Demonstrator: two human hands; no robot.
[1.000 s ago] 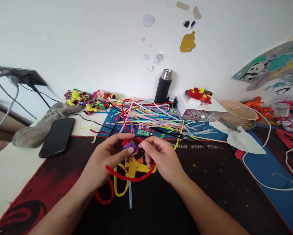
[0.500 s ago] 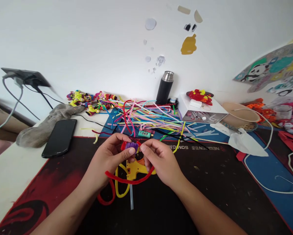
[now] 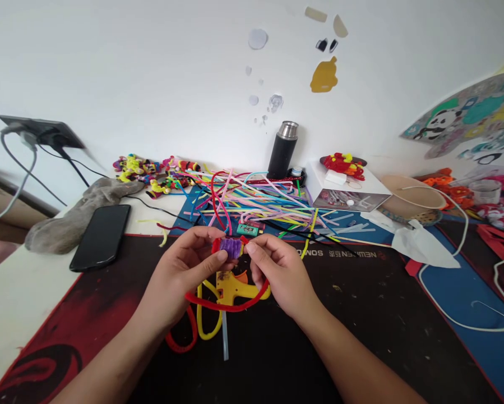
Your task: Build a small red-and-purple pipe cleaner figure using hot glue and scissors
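Note:
Between my hands is a small coiled pipe cleaner piece (image 3: 231, 247), purple in the middle with red and yellow at its ends. My left hand (image 3: 192, 264) pinches it between thumb and fingers. At its right end, the thumb and forefinger of my right hand (image 3: 272, 266) are closed on a red pipe cleaner (image 3: 230, 307), whose free length curves down and left below both hands. Under them lies a yellow hot glue gun (image 3: 235, 288) with a clear glue stick (image 3: 225, 336) sticking out. Yellow and red pipe cleaner loops lie to its left.
A heap of coloured pipe cleaners (image 3: 260, 199) spreads behind my hands, with a black thermos (image 3: 282, 151) and a white box (image 3: 348, 188) beyond. To the left lie a phone (image 3: 101, 238) and small pipe cleaner figures (image 3: 136, 167). A white cable (image 3: 464, 324) curves at right.
The purple coiled piece has turned in my fingers, so its ridged side shows and it lies more level. My right hand stays at its right end.

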